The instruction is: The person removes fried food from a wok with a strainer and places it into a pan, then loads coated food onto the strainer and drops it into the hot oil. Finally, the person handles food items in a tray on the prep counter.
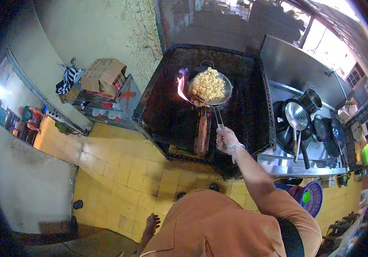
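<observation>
My right hand (228, 140), in a clear plastic glove, is closed around the metal handle of a round, shallow utensil (228, 92) that looks like a skimmer. Pale yellow, crumbly food (208, 84) is heaped at its round end, over the blackened stove (239, 111). Below the food, a brown wooden handle (202, 132) points toward me; what it belongs to is mostly hidden. A tall flame (181, 89) rises just left of the food. My left hand (151, 223) hangs low beside my body above the floor, its fingers apart and holding nothing.
On the right, a steel cooktop (274, 160) bears a perforated skimmer (296, 115), a pot (310, 100) and several dark pans. A cardboard box (102, 77) sits on a shelf at left. A purple basket (313, 198) stands below the cooktop. A person (32, 122) is beyond the doorway.
</observation>
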